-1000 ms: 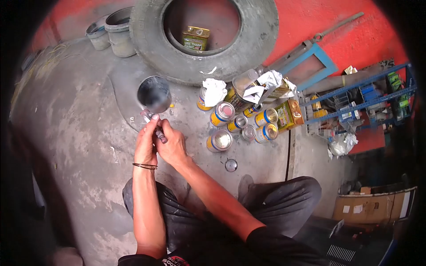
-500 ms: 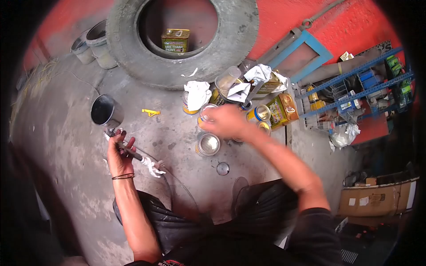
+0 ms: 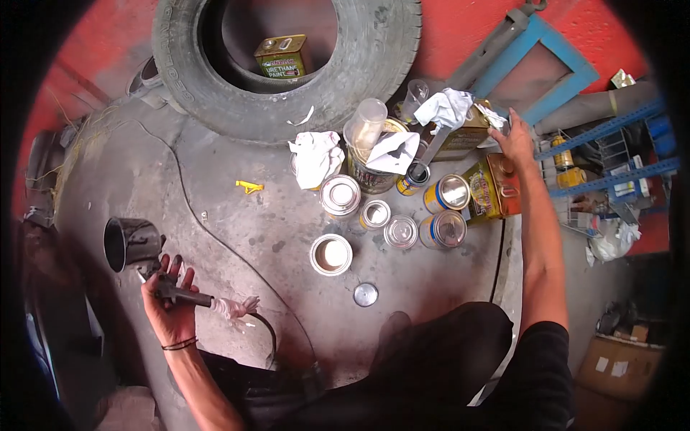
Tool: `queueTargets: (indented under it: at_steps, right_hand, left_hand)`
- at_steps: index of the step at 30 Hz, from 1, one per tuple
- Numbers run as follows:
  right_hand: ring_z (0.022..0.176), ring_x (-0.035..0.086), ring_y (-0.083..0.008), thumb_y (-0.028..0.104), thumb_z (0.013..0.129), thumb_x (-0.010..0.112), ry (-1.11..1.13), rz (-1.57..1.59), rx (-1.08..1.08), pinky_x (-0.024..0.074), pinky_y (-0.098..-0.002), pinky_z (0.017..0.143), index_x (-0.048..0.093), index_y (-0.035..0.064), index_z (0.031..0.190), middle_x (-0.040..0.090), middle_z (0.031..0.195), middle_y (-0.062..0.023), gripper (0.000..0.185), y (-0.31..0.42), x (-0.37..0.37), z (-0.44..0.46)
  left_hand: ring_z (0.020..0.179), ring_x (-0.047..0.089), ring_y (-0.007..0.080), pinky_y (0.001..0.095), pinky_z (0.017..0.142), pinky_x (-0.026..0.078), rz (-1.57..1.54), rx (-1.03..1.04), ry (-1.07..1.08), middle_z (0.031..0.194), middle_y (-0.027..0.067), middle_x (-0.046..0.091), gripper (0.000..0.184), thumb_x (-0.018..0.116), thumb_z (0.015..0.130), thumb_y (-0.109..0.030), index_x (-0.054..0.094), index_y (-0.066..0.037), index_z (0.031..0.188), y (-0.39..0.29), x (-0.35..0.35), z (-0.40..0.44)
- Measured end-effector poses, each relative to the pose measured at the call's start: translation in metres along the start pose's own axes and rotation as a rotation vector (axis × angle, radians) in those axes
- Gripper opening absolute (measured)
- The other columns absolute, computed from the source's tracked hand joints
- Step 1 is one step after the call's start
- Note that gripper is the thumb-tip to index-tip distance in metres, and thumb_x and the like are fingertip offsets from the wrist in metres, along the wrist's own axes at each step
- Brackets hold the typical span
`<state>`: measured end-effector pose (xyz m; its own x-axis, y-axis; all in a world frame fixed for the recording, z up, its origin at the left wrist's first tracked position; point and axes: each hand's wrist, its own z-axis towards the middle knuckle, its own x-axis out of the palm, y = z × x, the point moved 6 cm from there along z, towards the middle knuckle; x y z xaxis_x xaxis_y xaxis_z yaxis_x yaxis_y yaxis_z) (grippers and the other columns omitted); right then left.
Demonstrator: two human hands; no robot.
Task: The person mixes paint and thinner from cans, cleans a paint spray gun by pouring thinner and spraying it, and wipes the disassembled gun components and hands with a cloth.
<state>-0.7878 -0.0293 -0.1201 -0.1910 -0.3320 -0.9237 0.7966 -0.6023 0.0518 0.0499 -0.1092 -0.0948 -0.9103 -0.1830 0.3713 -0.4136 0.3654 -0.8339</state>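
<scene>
My left hand [image 3: 169,302] holds a spray gun [image 3: 180,293] by its grip, with a dark metal cup [image 3: 132,244] on it and a hose wrapped in pale material at its lower end. My right hand [image 3: 514,144] reaches out to the right and touches a crumpled white paper [image 3: 494,118] beside a large tin [image 3: 463,136]. What its fingertips press on is partly hidden. Open and lidded paint cans [image 3: 340,195] stand in a group between my hands. Another white cloth or paper [image 3: 316,158] lies over a can at the group's left.
A large tire [image 3: 180,79] lies at the back with a urethane paint tin [image 3: 281,57] inside. A yellow plastic piece [image 3: 249,187], a hose [image 3: 215,241] and a round lid [image 3: 365,294] are on the floor. A blue metal frame [image 3: 575,79] and a rack [image 3: 611,179] stand at right.
My hands have moved apart. The left carried the spray gun left and down; the right crossed over the cans to the paper at right. The view has shifted too.
</scene>
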Motion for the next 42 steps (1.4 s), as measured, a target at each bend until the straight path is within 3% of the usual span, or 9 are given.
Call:
queueTargets:
  at_steps: [3, 7, 10, 20, 25, 30, 32, 39, 42]
  right_hand:
    - [0.107, 0.071, -0.0469, 0.041, 0.101, 0.069, 0.284, 0.032, 0.010, 0.0545, -0.0535, 0.096, 0.070, 0.0087, 0.127, 0.075, 0.111, -0.0275, 0.042, -0.032, 0.043, 0.029]
    - [0.091, 0.074, -0.0453, 0.034, 0.108, 0.059, -0.088, 0.292, 0.150, 0.0595, -0.0518, 0.080, 0.069, 0.0022, 0.118, 0.076, 0.105, -0.0257, 0.034, -0.073, 0.020, 0.047]
    - [0.089, 0.077, -0.0345, 0.028, 0.113, 0.051, -0.033, 1.126, 0.576, 0.0653, -0.0461, 0.075, 0.065, 0.0033, 0.124, 0.076, 0.112, -0.0176, 0.031, -0.099, 0.002, 0.044]
    - [0.114, 0.075, -0.0261, 0.011, 0.113, 0.046, 0.256, 1.840, 0.371, 0.0664, -0.0402, 0.093, 0.053, 0.0022, 0.150, 0.070, 0.136, -0.0168, 0.039, 0.013, -0.202, -0.017]
    - [0.109, 0.063, -0.0118, 0.019, 0.111, 0.059, 0.434, 1.097, 0.202, 0.0511, -0.0292, 0.096, 0.062, 0.0061, 0.136, 0.067, 0.118, -0.0015, 0.028, 0.099, -0.261, -0.145]
    - [0.078, 0.057, -0.0165, 0.010, 0.106, 0.062, 0.751, 0.515, -0.169, 0.0489, -0.0301, 0.071, 0.068, -0.0003, 0.116, 0.064, 0.090, -0.0073, 0.015, 0.143, -0.258, -0.279]
    - [0.140, 0.055, -0.0419, 0.038, 0.105, 0.065, 0.838, 0.248, -0.262, 0.0419, -0.0539, 0.121, 0.050, 0.0047, 0.158, 0.059, 0.149, -0.0243, 0.064, 0.181, -0.272, -0.302]
    - [0.137, 0.059, -0.0436, 0.040, 0.108, 0.061, 1.057, -0.171, -0.057, 0.0445, -0.0481, 0.115, 0.045, -0.0011, 0.160, 0.056, 0.155, -0.0291, 0.068, 0.229, -0.273, -0.277]
    - [0.080, 0.059, -0.0206, 0.009, 0.106, 0.059, 0.866, 0.187, -0.322, 0.0506, -0.0327, 0.076, 0.064, 0.0005, 0.118, 0.063, 0.090, -0.0112, 0.016, 0.276, -0.268, -0.256]
  left_hand:
    - [0.120, 0.064, 0.0337, 0.0396, 0.084, 0.054, 0.035, 0.023, -0.029, 0.145, 0.0122, 0.063, 0.069, 0.068, 0.095, -0.048, 0.057, -0.008, 0.151, -0.002, 0.004, -0.010]
    - [0.120, 0.065, 0.0342, 0.0404, 0.084, 0.055, 0.034, 0.013, -0.073, 0.145, 0.0116, 0.063, 0.068, 0.069, 0.096, -0.046, 0.057, -0.009, 0.151, -0.001, 0.010, -0.013]
    - [0.120, 0.065, 0.0334, 0.0392, 0.083, 0.055, 0.035, -0.006, -0.053, 0.145, 0.0108, 0.064, 0.068, 0.069, 0.096, -0.047, 0.056, -0.010, 0.152, 0.004, 0.008, -0.011]
    - [0.108, 0.065, 0.0236, 0.0345, 0.080, 0.047, 0.081, 0.000, 0.006, 0.141, 0.0064, 0.065, 0.069, 0.070, 0.095, -0.053, 0.058, -0.014, 0.150, 0.026, -0.017, 0.033]
    - [0.098, 0.064, 0.0198, 0.0320, 0.076, 0.045, 0.135, 0.003, -0.119, 0.124, 0.0035, 0.070, 0.061, 0.072, 0.093, -0.045, 0.060, -0.014, 0.143, 0.021, -0.021, 0.029]
    - [0.098, 0.067, 0.0172, 0.0304, 0.077, 0.049, 0.241, 0.157, -0.208, 0.125, 0.0066, 0.072, 0.052, 0.066, 0.096, -0.032, 0.061, -0.005, 0.140, 0.012, -0.056, 0.041]
    - [0.099, 0.067, 0.0157, 0.0307, 0.079, 0.050, 0.327, 0.218, -0.240, 0.123, 0.0061, 0.072, 0.044, 0.065, 0.094, -0.026, 0.064, -0.004, 0.133, 0.004, -0.073, 0.040]
    - [0.072, 0.055, 0.0116, 0.0279, 0.067, 0.048, 0.358, 0.339, -0.282, 0.084, 0.0022, 0.063, 0.032, 0.065, 0.094, -0.024, 0.068, 0.000, 0.115, -0.018, -0.091, 0.019]
    - [0.075, 0.062, 0.0142, 0.0305, 0.071, 0.051, 0.339, 0.172, -0.254, 0.086, 0.0060, 0.067, 0.034, 0.062, 0.097, -0.025, 0.070, 0.002, 0.117, -0.014, -0.098, 0.010]
